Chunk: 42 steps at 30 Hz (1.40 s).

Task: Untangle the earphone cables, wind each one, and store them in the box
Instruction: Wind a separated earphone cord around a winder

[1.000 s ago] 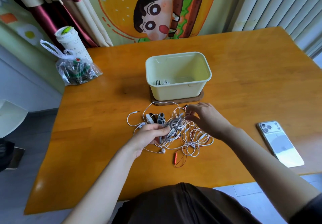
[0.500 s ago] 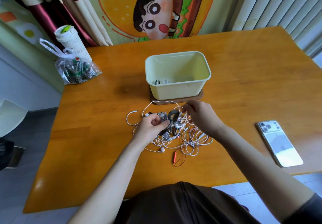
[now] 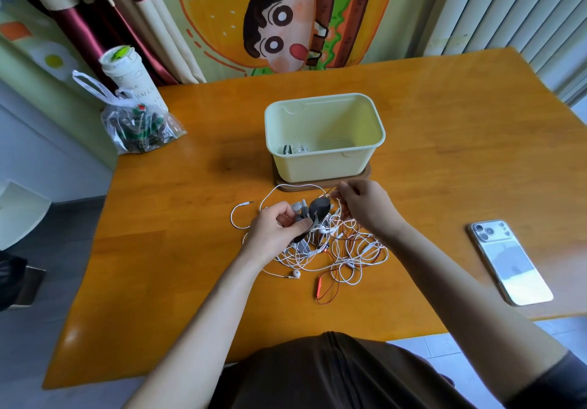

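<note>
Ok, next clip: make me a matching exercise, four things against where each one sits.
1 box
2 phone
3 plastic bag
4 cable tangle

A far left corner of the table
B right side, near edge
C centre, just this side of the box
D on a brown board

Pairs: 1-D, 2-B, 3-A, 4-C

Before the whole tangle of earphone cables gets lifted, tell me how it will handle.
The tangle will probably hang floppy: its thin loops lie limp on the table. It looks light for its spread. It would likely rise as one clump, trailing the red cable, since the loops cross each other.
</note>
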Each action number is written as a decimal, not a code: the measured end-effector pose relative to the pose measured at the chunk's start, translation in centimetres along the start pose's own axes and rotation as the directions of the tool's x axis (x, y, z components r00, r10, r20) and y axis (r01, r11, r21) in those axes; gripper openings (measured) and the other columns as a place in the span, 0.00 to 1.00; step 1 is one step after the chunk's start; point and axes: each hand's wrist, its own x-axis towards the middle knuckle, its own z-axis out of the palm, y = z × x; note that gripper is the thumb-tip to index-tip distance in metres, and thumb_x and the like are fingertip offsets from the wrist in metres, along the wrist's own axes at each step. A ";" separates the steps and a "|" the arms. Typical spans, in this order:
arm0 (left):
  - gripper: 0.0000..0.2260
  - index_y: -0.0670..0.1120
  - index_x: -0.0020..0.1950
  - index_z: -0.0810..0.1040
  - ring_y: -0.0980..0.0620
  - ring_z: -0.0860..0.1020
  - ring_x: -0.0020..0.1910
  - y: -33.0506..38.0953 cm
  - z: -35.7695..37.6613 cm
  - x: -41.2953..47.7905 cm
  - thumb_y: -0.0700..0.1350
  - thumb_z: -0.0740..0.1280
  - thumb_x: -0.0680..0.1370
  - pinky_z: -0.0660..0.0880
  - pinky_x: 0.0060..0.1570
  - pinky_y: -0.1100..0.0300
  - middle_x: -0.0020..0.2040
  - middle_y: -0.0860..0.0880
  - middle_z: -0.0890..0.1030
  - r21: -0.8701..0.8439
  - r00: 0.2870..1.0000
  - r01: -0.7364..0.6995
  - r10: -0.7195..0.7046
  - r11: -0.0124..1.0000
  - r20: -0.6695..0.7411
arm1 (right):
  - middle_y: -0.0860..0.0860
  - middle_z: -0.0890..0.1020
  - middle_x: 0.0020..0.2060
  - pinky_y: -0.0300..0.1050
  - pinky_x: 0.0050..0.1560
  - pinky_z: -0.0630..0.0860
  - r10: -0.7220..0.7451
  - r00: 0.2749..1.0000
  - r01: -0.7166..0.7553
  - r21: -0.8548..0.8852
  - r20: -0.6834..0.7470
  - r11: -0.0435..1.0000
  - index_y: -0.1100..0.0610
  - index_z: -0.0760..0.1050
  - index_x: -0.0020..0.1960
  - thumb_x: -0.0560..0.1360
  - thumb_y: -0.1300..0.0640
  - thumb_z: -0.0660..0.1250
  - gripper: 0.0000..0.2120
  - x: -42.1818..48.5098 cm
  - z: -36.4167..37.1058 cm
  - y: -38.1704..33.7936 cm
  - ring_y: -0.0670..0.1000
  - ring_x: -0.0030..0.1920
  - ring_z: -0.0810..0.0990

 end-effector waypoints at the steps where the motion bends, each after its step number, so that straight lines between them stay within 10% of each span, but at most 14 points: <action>1: 0.09 0.42 0.43 0.76 0.54 0.75 0.36 0.0 0.0 0.0 0.46 0.72 0.74 0.73 0.40 0.58 0.36 0.49 0.77 -0.001 1.000 -0.001 0.001 1.000 0.002 | 0.49 0.73 0.27 0.33 0.30 0.72 0.013 1.000 -0.013 0.041 0.004 0.999 0.60 0.76 0.39 0.81 0.59 0.55 0.16 0.0 0.0 -0.1 0.45 0.26 0.73; 18: 0.13 0.50 0.36 0.69 0.59 0.72 0.30 -0.7 0.6 -0.4 0.44 0.72 0.74 0.66 0.29 0.71 0.33 0.52 0.77 -0.013 0.982 -0.125 0.122 0.992 -0.146 | 0.51 0.73 0.29 0.43 0.35 0.72 -0.047 0.999 0.047 0.120 -0.001 0.992 0.57 0.74 0.38 0.82 0.59 0.55 0.16 -0.4 0.1 -0.5 0.47 0.29 0.71; 29: 0.10 0.44 0.41 0.74 0.49 0.78 0.38 -1.6 0.9 -0.1 0.47 0.71 0.74 0.77 0.42 0.50 0.37 0.48 0.79 -0.114 0.983 -0.039 0.018 0.993 -0.183 | 0.47 0.74 0.27 0.37 0.32 0.71 -0.156 0.987 0.157 -0.023 0.022 0.987 0.56 0.75 0.40 0.81 0.58 0.57 0.13 -2.1 1.6 -0.4 0.42 0.25 0.72; 36: 0.08 0.42 0.47 0.77 0.52 0.79 0.38 -0.7 1.4 -0.1 0.47 0.67 0.78 0.76 0.43 0.59 0.41 0.46 0.81 -0.477 0.965 0.133 -0.223 0.869 -0.137 | 0.44 0.73 0.32 0.30 0.36 0.67 -0.365 0.929 0.371 -0.206 0.069 0.905 0.61 0.79 0.47 0.80 0.60 0.61 0.09 -3.9 3.6 0.8 0.41 0.32 0.71; 42: 0.09 0.41 0.50 0.79 0.53 0.81 0.39 -0.1 1.6 -0.1 0.47 0.65 0.79 0.79 0.46 0.60 0.42 0.46 0.82 -0.684 0.951 0.219 -0.308 0.696 -0.010 | 0.55 0.77 0.43 0.47 0.32 0.77 -0.506 0.844 0.520 -0.510 0.179 0.686 0.60 0.78 0.56 0.76 0.65 0.65 0.10 -4.4 3.6 1.6 0.56 0.36 0.78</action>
